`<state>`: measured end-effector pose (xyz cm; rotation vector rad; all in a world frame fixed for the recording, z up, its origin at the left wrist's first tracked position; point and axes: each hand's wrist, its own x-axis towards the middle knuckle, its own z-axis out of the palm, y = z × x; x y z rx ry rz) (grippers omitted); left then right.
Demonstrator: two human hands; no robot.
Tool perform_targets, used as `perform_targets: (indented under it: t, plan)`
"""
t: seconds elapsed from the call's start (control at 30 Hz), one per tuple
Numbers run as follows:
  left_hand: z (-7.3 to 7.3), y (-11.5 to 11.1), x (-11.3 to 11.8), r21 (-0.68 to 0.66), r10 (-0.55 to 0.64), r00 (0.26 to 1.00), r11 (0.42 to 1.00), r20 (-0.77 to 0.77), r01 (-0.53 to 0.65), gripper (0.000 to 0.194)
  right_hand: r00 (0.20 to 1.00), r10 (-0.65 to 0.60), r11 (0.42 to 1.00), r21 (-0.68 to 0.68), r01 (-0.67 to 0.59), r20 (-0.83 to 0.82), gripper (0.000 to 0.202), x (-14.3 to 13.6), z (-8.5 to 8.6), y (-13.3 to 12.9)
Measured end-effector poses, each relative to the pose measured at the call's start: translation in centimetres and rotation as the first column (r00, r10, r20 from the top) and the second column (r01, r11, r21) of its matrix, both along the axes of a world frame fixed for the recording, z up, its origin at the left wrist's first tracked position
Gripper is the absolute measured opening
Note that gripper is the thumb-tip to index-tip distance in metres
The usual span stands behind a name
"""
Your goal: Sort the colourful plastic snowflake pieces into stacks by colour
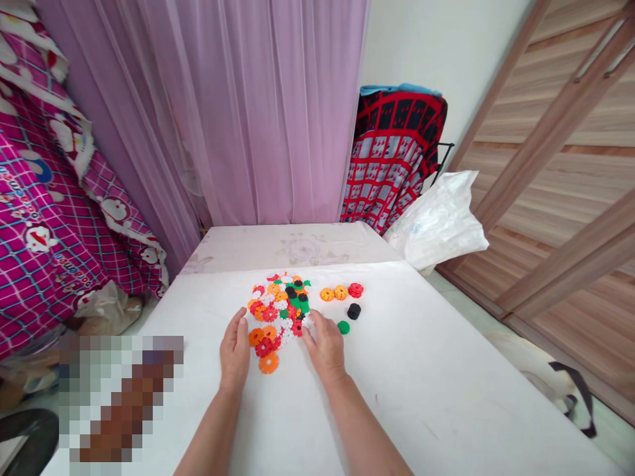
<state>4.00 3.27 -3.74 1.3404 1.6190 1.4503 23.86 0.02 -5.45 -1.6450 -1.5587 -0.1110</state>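
Beside the heap's left edge, your left hand (234, 354) is standing palm inward, fingers extended and loosely curved, with nothing visible between them and the thumb. Right of those fingers and slightly nearer you, an orange disc (264, 365) is lying at the heap's near end, a red piece (264, 347) just beyond it. Between your two hands and reaching past the fingertips, the mixed heap (280, 305) of red, orange, white, green and black pieces is spreading over the worktop (397, 383). At its right edge, your right hand (327, 350) is reaching in, thumb and forefinger parted; you can't tell whether they are touching a white piece there. Right of and beyond those fingers, two orange groups (327, 295) are sitting side by side; a green group (344, 327) is lying nearer, then a black group (354, 311), with a red group (356, 290) behind. These single-colour groups are looking like the sorted part, probably a small share; most pieces are lying unsorted.
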Motion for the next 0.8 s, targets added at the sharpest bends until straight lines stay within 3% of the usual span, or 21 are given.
perform_targets:
  t: [0.13,0.27,0.8]
  plan:
    - [-0.3,0.0,0.0,0.022,-0.017,0.999,1.000,0.027,0.017,0.044,0.991,-0.122,0.992,0.043,0.120,0.051,0.034,3.5,1.2,-0.1]
    - [-0.3,0.2,0.2,0.046,-0.046,0.999,0.998,0.013,0.045,0.042,0.978,-0.186,0.982,0.003,0.187,0.098,0.033,5.9,1.9,0.1]
    - [-0.6,0.7,0.6,0.038,-0.035,0.997,0.999,-0.067,0.038,0.041,0.972,-0.096,0.992,-0.055,0.110,0.213,0.037,6.0,1.3,1.2]
